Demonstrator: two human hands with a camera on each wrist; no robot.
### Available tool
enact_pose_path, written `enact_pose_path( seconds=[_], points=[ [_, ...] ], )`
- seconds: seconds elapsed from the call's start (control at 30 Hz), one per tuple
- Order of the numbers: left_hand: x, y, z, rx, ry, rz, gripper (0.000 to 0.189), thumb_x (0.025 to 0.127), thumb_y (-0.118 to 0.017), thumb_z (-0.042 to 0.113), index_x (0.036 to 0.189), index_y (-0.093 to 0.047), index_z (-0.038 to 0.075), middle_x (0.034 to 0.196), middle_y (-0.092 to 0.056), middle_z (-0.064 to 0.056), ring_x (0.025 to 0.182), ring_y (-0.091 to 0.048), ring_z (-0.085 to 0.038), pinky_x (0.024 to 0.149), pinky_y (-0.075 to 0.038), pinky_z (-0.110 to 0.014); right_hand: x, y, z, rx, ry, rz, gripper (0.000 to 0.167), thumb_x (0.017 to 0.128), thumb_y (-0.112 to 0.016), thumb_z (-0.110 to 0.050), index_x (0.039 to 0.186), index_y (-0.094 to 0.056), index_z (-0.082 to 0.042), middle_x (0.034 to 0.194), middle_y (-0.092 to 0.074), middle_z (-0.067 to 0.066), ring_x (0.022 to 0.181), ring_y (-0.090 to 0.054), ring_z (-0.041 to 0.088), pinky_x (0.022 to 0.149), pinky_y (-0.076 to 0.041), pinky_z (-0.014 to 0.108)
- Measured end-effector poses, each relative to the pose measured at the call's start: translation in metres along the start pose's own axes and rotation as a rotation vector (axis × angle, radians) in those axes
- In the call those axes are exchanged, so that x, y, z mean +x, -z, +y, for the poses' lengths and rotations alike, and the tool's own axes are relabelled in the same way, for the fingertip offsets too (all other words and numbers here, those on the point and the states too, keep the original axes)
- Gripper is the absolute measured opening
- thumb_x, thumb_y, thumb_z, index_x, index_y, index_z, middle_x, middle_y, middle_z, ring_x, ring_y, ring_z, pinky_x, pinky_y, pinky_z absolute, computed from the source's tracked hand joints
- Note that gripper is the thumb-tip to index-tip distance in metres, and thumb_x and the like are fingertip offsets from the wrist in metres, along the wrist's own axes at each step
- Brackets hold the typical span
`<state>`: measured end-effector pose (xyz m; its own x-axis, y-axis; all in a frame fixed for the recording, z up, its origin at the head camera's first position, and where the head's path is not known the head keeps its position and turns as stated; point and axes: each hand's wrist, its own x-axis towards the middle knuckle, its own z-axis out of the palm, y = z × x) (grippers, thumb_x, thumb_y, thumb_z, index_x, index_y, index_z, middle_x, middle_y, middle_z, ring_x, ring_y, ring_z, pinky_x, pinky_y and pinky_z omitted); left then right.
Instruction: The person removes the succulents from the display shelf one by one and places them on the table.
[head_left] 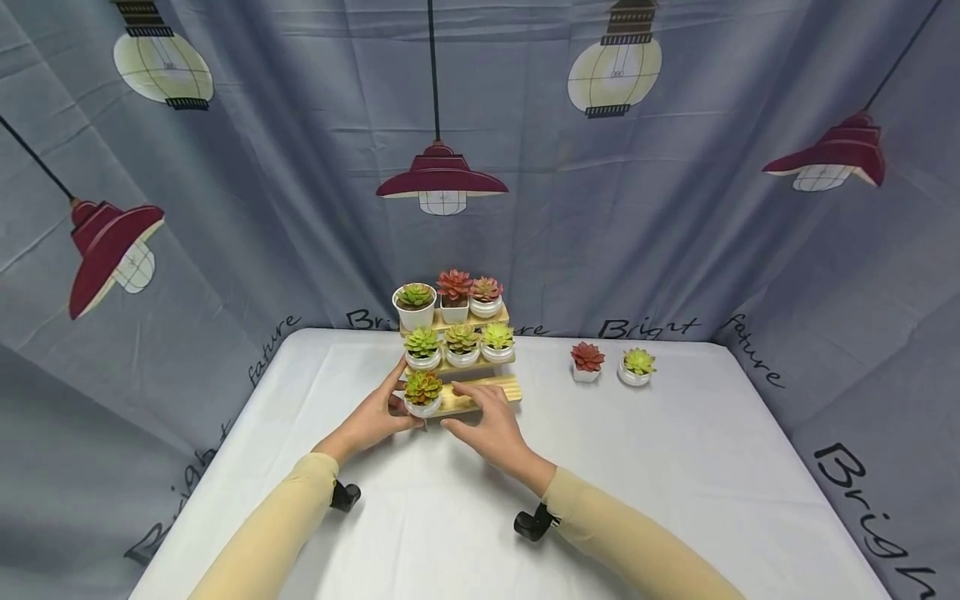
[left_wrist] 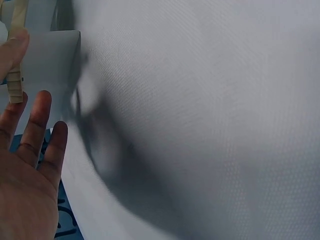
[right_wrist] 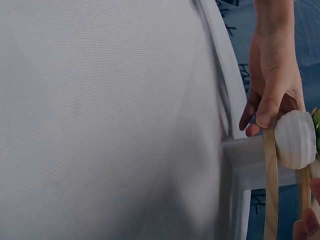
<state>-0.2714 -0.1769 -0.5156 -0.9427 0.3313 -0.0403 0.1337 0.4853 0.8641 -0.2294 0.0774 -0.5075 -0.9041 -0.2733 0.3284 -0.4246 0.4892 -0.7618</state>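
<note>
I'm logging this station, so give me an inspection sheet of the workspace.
Surface: white cloth-covered table, lightly creased.
Job's things: stepped light-wood stand bearing seven potted succulents; red succulent in white square pot and green succulent in white round pot off it, to the right.
Clutter: nothing seen.
Hands: left hand touches the stand's lowest tier at its left end; right hand near that tier, thumb and fingers apart.
Cables: nothing seen.
Surroundings: grey-blue fabric curtain.

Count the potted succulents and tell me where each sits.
9: three potted succulents on the top tier of the stand, three on the middle, one at the bottom tier's left end, two on the table to the right. None seems hidden.
</note>
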Motion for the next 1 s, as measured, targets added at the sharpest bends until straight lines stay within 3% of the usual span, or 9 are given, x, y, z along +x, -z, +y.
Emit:
enact_pose_path(
  seconds=[0.33, 0.77, 0.83, 1.0],
  points=[
    [0.000, 0.001, -0.001, -0.027, -0.044, -0.018, 0.120, 0.084, -0.087, 0.015, 0.165, -0.001, 0.038, 0.136, -0.052, -0.014, 0.097, -0.066, -0.020, 0.085, -0.053, -0.037, 0.008, -0.010, -0.005, -0.045, -0.083, 0.000, 0.067, 0.086, -0.083, -0.044, 0.144, -0.061, -0.019, 0.135, -0.063, -0.001, 0.126, -0.045, 0.021, 0.103, -0.041, 0.049],
    [0.000, 0.001, 0.000, -0.022, -0.050, -0.017, 0.117, 0.086, -0.086, 0.018, 0.165, -0.002, 0.039, 0.136, -0.051, -0.015, 0.097, -0.065, -0.021, 0.086, -0.053, -0.037, 0.015, -0.025, -0.009, -0.139, -0.093, 0.039, 0.070, 0.082, -0.085, -0.048, 0.142, -0.063, -0.018, 0.134, -0.065, 0.001, 0.118, -0.047, 0.023, 0.096, -0.040, 0.046],
    [-0.003, 0.001, 0.007, -0.030, -0.048, -0.022, 0.117, 0.086, -0.085, 0.014, 0.166, -0.002, 0.034, 0.136, -0.051, -0.016, 0.097, -0.065, -0.025, 0.086, -0.053, -0.038, 0.016, -0.027, -0.009, -0.145, -0.108, 0.040, 0.071, 0.082, -0.084, -0.049, 0.143, -0.062, -0.018, 0.135, -0.065, 0.001, 0.118, -0.047, 0.023, 0.096, -0.040, 0.045],
    [-0.003, 0.001, 0.006, -0.043, -0.050, -0.023, 0.116, 0.087, -0.083, 0.009, 0.166, -0.001, 0.028, 0.136, -0.049, -0.020, 0.098, -0.065, -0.028, 0.085, -0.053, -0.041, 0.018, -0.031, -0.011, -0.177, -0.119, 0.053, 0.072, 0.081, -0.085, -0.049, 0.142, -0.063, -0.018, 0.134, -0.066, 0.002, 0.117, -0.047, 0.024, 0.095, -0.040, 0.045]
  ],
)
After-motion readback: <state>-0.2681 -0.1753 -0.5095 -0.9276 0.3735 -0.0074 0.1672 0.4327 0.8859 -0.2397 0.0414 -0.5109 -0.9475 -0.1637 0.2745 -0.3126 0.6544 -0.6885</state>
